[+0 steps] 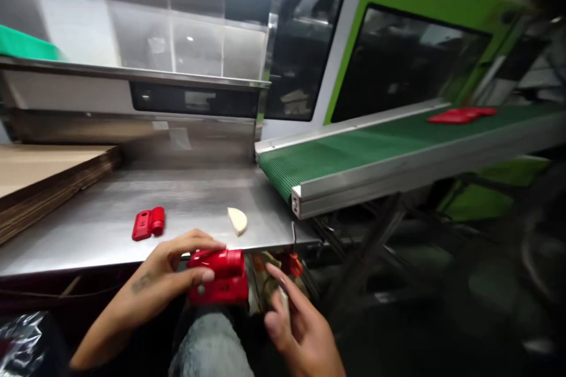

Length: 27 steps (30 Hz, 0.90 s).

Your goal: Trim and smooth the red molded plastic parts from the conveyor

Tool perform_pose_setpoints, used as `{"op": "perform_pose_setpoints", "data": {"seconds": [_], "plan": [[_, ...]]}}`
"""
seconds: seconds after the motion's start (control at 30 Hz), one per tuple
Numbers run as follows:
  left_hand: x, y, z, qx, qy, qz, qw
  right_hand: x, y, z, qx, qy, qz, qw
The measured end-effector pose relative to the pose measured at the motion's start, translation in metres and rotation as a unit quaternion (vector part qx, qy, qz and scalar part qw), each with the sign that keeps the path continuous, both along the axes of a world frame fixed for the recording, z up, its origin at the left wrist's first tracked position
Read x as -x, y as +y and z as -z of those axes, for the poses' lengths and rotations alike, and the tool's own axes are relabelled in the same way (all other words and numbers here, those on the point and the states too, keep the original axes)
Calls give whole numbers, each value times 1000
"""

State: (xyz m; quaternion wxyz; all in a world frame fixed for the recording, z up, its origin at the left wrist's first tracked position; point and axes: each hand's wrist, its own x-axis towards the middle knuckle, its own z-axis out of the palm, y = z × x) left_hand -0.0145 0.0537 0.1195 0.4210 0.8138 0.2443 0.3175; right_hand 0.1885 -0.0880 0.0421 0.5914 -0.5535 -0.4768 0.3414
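Note:
My left hand [165, 277] grips a red plastic part [220, 277] in front of the steel table's front edge, above my knee. My right hand [296, 321] is just right of it, fingers curled around a small pale tool whose kind I cannot make out. A second, smaller red plastic part [148, 223] lies on the steel table [132, 200]. A pale half-round piece [237, 220] lies on the table near its front edge.
A green conveyor belt [375, 147] slopes up to the right from the table, carrying a flat red part [460, 115]. Stacked cardboard sheets [39, 174] lie at the left. A green and white machine stands behind. A crinkled plastic bag [20, 344] is at lower left.

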Motion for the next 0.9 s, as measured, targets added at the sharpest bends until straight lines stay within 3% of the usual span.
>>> {"op": "perform_pose_setpoints", "data": {"seconds": [0.07, 0.1, 0.17, 0.23, 0.3, 0.37, 0.43, 0.47, 0.57, 0.7, 0.9], "plan": [[17, -19, -4, 43, -5, 48, 998, 11, 12, -27, -39, 55, -121, 990], [22, -26, -4, 59, -9, 52, 997, 19, 15, -36, -45, 59, -151, 986], [27, -40, 3, 82, -41, 13, 996, 36, 17, -42, -50, 38, -135, 989], [22, -55, 15, 143, -124, -56, 980, 53, 14, -33, -78, -17, -46, 996], [13, -72, 28, 256, -223, -122, 933, 68, 10, -16, -122, -76, 48, 988], [1, -88, 39, 375, -309, -158, 859, 81, 5, 2, -158, -145, 91, 972], [-7, -98, 47, 439, -372, -188, 796, 90, -1, 16, -174, -213, 85, 958], [-10, -101, 49, 447, -389, -203, 779, 92, -5, 21, -174, -248, 65, 951], [-13, -98, 51, 432, -394, -223, 780, 87, -15, 25, -143, -331, -39, 932], [-10, -91, 50, 432, -410, -199, 778, 62, -15, 8, -137, -362, -158, 908], [-9, -94, 48, 434, -381, -217, 787, 50, -6, -34, -206, -487, -99, 843]]}}
